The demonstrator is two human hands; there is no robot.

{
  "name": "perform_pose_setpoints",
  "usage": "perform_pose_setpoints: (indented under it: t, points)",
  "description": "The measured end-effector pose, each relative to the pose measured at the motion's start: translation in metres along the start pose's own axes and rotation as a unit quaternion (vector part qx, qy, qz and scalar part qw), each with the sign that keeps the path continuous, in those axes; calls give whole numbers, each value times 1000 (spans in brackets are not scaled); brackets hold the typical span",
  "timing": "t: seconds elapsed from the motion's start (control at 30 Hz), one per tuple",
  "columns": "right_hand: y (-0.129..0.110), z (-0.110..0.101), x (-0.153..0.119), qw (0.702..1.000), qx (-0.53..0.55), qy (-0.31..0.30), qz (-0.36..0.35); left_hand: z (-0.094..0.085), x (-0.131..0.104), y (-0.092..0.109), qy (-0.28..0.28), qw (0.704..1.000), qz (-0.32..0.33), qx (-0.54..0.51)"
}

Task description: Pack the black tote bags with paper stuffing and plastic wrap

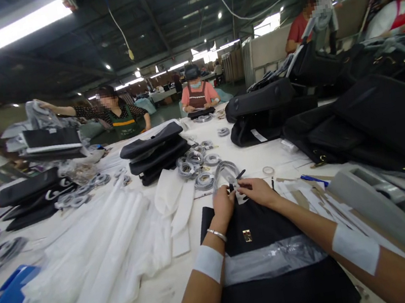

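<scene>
Both forearms reach forward from the near edge of the bench, wrists meeting over the far end of a black bag [267,243]; the left hand [224,202] curls, fingers pinched on a wrapped strap [225,171] at the bag's top; the right hand [256,189] pinches the same strap just beside it; white paper sheets [99,255] lie left.
</scene>
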State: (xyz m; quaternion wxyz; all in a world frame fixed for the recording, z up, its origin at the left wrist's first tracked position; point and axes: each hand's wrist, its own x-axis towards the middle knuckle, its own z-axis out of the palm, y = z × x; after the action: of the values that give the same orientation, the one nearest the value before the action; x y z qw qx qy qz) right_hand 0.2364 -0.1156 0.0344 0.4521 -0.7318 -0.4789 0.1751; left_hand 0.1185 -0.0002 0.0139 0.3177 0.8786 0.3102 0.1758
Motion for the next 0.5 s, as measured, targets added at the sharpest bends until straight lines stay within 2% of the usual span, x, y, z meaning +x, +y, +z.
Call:
perform_pose_setpoints:
  t: [0.13, 0.27, 0.4, 0.5]
  points:
    - [9, 0, -10, 999, 24, 21, -3, -11, -16, 11, -28, 995, 27, 94]
    - [15, 4, -15, 999, 29, 27, -7, -22, -27, 17, -32, 985, 41, 164]
    - [15, 9, -17, 999, 14, 24, -22, -29, -33, 15, -45, 976, 63, 205]
    - [15, 11, -18, 999, -4, 15, -41, -31, -33, 16, -34, 972, 85, 214]
